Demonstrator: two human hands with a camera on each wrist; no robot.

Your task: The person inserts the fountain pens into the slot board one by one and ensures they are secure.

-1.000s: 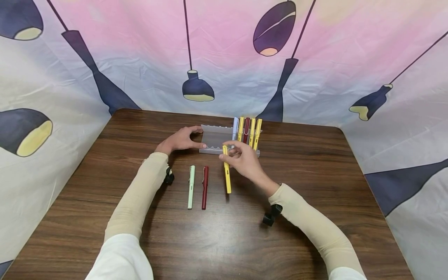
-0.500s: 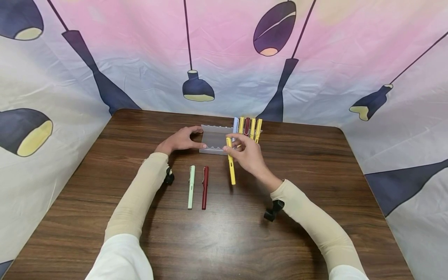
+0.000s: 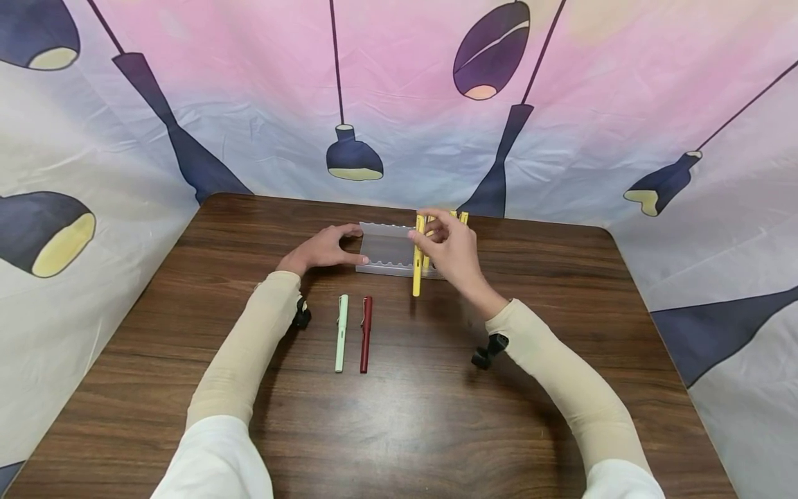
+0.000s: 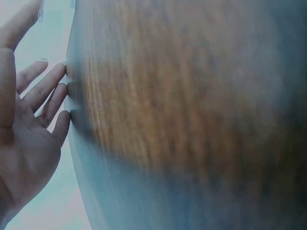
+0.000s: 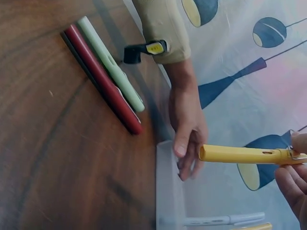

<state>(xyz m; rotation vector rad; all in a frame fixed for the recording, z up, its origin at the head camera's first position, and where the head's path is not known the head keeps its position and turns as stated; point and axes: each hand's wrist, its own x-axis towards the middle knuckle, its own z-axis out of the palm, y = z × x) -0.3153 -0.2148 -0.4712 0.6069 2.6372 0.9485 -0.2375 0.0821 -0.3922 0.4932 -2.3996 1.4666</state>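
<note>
My right hand [image 3: 458, 253] pinching one yellow pen [image 3: 417, 260], hiding racked pens [image 5: 225, 220], left hand [image 3: 324, 248] spread at clear rack [image 3: 386, 247], one mint pen [image 3: 341, 333], one maroon pen [image 3: 366, 335] mid-frame

The right hand [image 3: 454, 251] has carried the yellow pen [image 3: 417, 270] farther away and slightly right over the past second, from the near edge of the clear rack [image 3: 386, 247] until, seen from the head, it covers the pale blue pen [image 5: 225, 220].

pen rack [image 3: 386, 247] partly hidden behind the right grip [image 3: 455, 253], its pens [image 3: 464, 217] mostly covered from here, grip cut off by right wrist view's edge, worktop [image 4: 168, 96] blurred in left wrist view
</note>
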